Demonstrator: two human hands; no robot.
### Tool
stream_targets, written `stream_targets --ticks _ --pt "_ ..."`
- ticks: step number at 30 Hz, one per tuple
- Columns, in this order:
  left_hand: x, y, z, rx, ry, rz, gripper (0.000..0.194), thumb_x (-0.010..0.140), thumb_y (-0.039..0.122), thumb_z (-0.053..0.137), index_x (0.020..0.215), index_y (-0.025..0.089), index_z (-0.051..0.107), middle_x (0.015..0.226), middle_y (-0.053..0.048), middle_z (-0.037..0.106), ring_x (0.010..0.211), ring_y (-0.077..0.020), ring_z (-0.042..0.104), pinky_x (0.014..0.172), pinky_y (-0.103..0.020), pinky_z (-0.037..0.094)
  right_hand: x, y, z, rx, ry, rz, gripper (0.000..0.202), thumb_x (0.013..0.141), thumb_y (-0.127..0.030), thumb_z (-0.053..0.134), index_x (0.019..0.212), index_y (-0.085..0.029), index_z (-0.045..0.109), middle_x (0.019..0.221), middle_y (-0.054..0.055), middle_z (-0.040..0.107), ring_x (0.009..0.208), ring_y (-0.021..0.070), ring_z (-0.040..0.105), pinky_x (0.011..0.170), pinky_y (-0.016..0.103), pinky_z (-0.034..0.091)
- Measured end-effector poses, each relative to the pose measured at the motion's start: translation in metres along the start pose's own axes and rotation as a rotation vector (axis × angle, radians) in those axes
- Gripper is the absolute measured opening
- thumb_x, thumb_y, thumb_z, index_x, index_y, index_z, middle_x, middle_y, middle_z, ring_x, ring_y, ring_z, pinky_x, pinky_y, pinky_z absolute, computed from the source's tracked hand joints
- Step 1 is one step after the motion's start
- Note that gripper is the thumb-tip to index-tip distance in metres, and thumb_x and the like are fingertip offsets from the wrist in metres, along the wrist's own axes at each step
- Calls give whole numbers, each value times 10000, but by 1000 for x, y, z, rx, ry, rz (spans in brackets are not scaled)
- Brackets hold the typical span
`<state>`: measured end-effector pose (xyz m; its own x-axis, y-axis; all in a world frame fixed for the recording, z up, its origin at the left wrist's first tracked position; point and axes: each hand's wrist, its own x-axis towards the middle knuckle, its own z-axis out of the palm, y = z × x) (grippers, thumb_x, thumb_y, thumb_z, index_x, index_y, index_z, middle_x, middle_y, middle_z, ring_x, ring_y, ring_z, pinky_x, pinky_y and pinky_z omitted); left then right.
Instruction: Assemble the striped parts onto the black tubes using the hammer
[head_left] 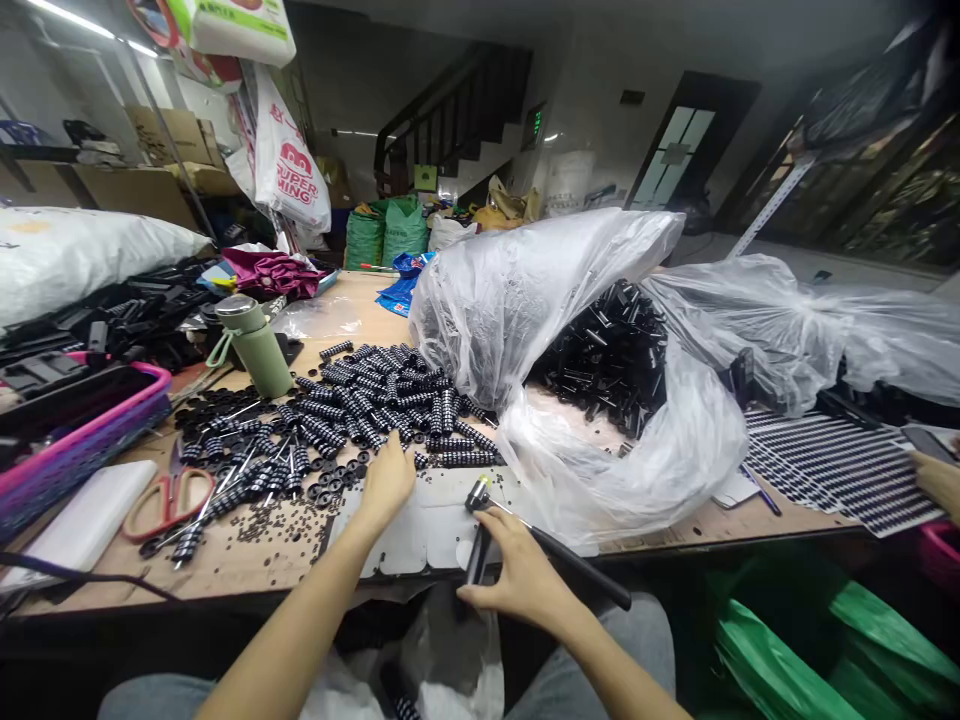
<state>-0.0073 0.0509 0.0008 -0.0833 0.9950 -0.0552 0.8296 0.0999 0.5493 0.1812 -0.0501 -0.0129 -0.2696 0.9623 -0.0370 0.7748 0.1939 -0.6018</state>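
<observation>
My left hand reaches to the near edge of a pile of black-and-white striped cylinders; its fingers point down, and what they hold, if anything, is hidden. My right hand is at the table's front edge, thumb and fingers closed around a dark tube-like piece. A small hammer with a yellow-tipped head and black handle runs along the same fingers, its handle end sticking out past the table edge. Between the hands lies a pale flat plate. Small black rings and tiny dark bits are scattered left of it.
Red-handled scissors, a green flask and a pink-rimmed basket stand left. A large clear plastic bag of black parts opens on the right. Striped sheets lie beyond it, near another person's hand.
</observation>
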Motion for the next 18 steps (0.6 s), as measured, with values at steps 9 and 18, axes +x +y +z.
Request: stream_targets --ticks 9,18 --pt "59 23 16 117 -25 -182 506 684 68 492 1161 -67 387 976 -336 558 964 -368 550 747 -452 425 0 30 -3 -200 124 71 966 463 -571 692 1288 -189 366 1293 116 372 1203 312 306 993 450 287" --pt "16 -10 3 -382 35 36 508 744 116 339 1249 158 366 910 -74 599 715 -131 580 655 -240 452 -4 29 -5 -190 96 81 1000 460 -492 727 1312 -185 303 1315 116 346 1222 301 283 988 448 291"
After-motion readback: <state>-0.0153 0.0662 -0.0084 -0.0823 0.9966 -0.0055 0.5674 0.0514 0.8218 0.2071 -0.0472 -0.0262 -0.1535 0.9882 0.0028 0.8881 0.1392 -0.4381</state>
